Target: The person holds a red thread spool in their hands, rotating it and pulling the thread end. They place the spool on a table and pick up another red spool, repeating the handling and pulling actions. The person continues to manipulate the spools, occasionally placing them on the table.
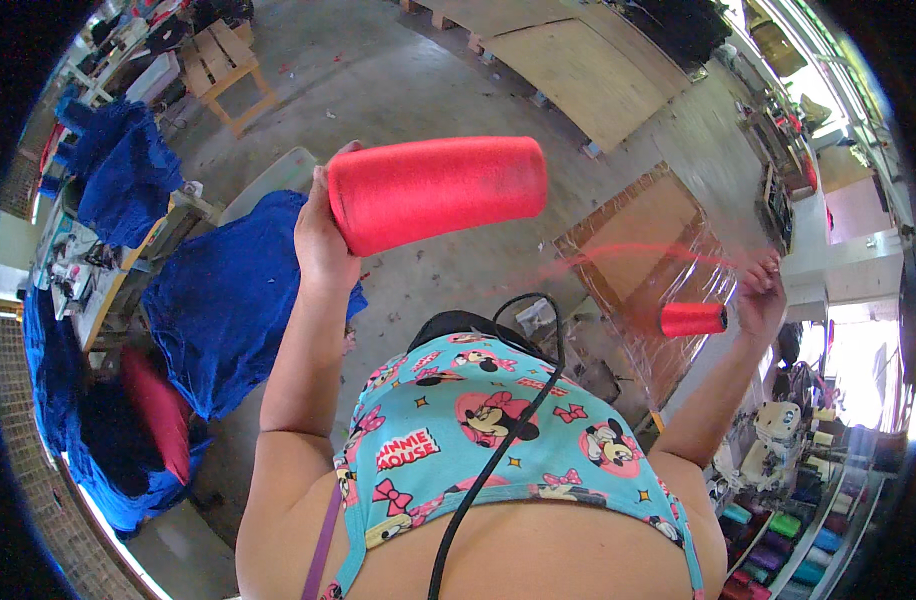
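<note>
My left hand grips the left end of a large red thread cone and holds it up sideways in front of me. Out to the right, my right hand is raised with its fingers pinched together. A blurred red thread bows through the air towards those fingertips. Just left of my right wrist shows a smaller red thread spool, seen against a plastic-wrapped brown cardboard sheet; I cannot tell whether it rests there.
Blue cloth is heaped at my left beside a sewing table. A small wooden stool stands farther off. Wooden boards lie ahead. At the lower right, a rack holds several coloured spools beside a white sewing machine.
</note>
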Available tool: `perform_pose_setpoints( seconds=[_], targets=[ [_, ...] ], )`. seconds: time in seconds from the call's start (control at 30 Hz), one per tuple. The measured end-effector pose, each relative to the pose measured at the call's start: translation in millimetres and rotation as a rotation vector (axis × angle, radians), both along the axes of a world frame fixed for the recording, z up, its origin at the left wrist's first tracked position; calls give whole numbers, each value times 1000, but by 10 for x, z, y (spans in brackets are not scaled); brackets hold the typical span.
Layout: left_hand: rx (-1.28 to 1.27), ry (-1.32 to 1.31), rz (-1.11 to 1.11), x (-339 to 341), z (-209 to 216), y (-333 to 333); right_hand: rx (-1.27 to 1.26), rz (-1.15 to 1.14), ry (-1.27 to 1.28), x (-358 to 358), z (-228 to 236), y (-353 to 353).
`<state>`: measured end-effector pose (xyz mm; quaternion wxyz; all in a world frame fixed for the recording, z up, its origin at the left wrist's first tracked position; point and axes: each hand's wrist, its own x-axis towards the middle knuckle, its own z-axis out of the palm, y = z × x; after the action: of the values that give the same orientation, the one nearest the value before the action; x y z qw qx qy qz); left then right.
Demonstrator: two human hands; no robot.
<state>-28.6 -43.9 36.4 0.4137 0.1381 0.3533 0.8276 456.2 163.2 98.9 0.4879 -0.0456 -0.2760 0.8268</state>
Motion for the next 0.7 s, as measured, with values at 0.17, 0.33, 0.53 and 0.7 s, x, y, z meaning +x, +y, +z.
perform_pose_setpoints(
  seconds=[0.17, 0.33, 0.53, 0.7],
  targets=[
    [4, 5, -62, -20, -32, 107, -18, -951, -867, 2149, -223, 58],
    [-27, 15, -29, 1, -45, 27, 257, -1454, -2869, 1834, 37, -331],
    [-22, 13, -35, 3, -15, 58, 632, -1794, -2566, 1466, 262, -113],
    [2, 24, -29, 23, 3, 90, 708, -745, -1280, -551, -291, 428]
  ],
)
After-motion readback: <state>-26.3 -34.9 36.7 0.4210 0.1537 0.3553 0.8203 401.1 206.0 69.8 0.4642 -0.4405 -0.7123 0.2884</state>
